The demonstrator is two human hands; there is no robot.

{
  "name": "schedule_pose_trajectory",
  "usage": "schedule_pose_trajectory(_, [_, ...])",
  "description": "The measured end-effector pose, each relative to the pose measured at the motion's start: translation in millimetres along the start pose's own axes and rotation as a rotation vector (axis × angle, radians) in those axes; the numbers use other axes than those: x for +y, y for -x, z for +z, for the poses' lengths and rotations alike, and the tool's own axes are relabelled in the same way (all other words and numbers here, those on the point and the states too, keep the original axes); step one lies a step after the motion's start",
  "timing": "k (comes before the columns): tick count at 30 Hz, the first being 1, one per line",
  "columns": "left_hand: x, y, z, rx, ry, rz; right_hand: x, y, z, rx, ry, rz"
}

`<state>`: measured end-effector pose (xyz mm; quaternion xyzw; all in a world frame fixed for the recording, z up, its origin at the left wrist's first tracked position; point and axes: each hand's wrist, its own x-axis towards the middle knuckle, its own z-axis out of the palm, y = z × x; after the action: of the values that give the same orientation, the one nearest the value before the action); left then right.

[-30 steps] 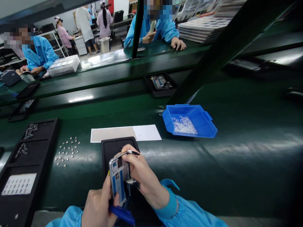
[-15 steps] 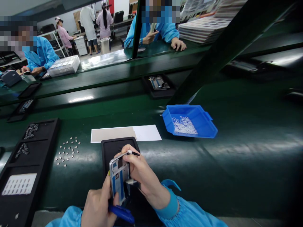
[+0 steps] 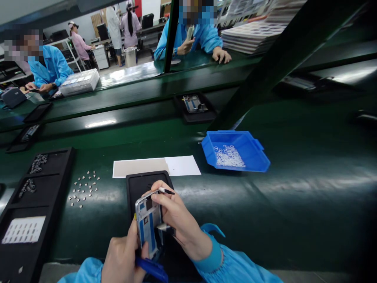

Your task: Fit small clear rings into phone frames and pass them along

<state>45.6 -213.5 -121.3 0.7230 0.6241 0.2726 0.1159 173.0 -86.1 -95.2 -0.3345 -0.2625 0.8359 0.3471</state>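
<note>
A silver phone frame (image 3: 149, 226) with blue strips inside stands tilted over a black tray (image 3: 141, 182). My left hand (image 3: 122, 255) grips its lower left edge, the thumb on the inner face. A blue pen-like tool (image 3: 151, 269) is also held in that hand, below the frame. At the upper right edge, the fingers of my right hand (image 3: 176, 214) are closed on the frame. A small white piece with a black tip (image 3: 166, 191) sticks out beside those fingers; its kind is unclear. A dark flap with a shiny end (image 3: 165, 228) hangs by the frame's right side.
A blue bin (image 3: 256, 157) of small clear rings stands at right. Beyond the tray lies a white and beige sheet (image 3: 185, 166). Metal bits (image 3: 85, 188) are scattered at left beside a compartmented black tray (image 3: 63, 173). Another phone tray (image 3: 200, 116) sits farther back, with co-workers beyond.
The phone trays on the far line have shifted slightly left. A person in white in the background has moved right. My hands and the phone frame have hardly moved.
</note>
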Motion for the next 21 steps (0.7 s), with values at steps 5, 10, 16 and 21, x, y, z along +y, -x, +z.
schedule_pose_trajectory(5, [1,5,-1.1,-0.013,0.123,-0.127,2,-5,-2,0.027,-0.006,0.037])
schedule_pose_trajectory(10, [2,4,-14.6,-0.085,0.573,-0.586,1,-13,-3,0.054,0.012,0.056])
schedule_pose_trajectory(16, [12,-12,-34.0,-0.035,1.115,-0.917,-1,-13,-2,0.025,0.060,0.040])
schedule_pose_trajectory(21, [15,-22,-45.6,-0.046,1.172,-0.969,1,-15,-3,0.056,0.078,0.060])
